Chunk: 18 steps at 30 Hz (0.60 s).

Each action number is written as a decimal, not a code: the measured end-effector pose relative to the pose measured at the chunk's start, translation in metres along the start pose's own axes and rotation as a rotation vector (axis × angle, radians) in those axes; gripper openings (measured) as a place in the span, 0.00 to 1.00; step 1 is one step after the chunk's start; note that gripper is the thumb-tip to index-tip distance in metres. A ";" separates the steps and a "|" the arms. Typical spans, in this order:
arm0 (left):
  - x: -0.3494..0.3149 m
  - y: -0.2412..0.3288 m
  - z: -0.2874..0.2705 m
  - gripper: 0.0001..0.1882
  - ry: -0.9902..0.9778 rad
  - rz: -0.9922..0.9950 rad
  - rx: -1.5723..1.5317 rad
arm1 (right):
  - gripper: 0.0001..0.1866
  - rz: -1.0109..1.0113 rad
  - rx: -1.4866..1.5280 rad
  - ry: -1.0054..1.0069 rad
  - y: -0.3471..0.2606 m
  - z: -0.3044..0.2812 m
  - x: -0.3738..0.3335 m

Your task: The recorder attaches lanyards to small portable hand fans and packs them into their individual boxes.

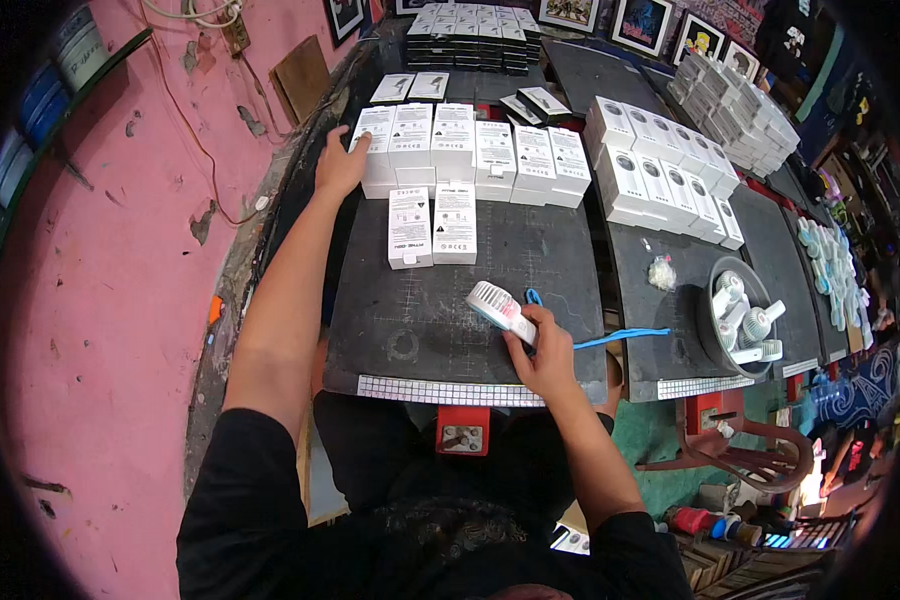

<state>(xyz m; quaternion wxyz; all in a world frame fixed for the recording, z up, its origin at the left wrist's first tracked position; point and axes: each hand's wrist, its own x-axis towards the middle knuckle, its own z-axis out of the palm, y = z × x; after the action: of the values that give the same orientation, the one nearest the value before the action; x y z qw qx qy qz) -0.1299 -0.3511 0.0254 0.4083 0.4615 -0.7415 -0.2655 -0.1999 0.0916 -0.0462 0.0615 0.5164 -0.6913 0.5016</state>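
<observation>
In my right hand (544,352) is a white handheld fan (494,302), gripped by its handle just above the near part of the dark table, its round grille tilted toward the upper left. My left hand (341,165) reaches to the left end of a row of white boxes. Its fingers are spread and its thumb lies against the leftmost box (376,150). Two more white boxes, a left one (409,228) and a right one (455,225), stand in front of that row. A blue strap (625,335) lies beside my right hand.
At the right, a grey bowl (715,325) holds several white fans, near a small clear bag (661,273) of pale bits. Stacked white boxes (660,185) stand behind it, with more boxes (475,35) at the far end. A pink wall (100,330) runs along the left.
</observation>
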 end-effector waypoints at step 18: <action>0.002 -0.054 -0.057 0.23 -0.586 -0.346 -1.162 | 0.16 0.064 0.049 0.005 0.003 -0.014 0.000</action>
<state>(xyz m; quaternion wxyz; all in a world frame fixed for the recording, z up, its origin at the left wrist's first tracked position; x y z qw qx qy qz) -0.0562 -0.3768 0.0144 0.3236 0.1878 -0.4737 -0.7973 -0.2087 0.1021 -0.0411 0.0344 0.4941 -0.6949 0.5214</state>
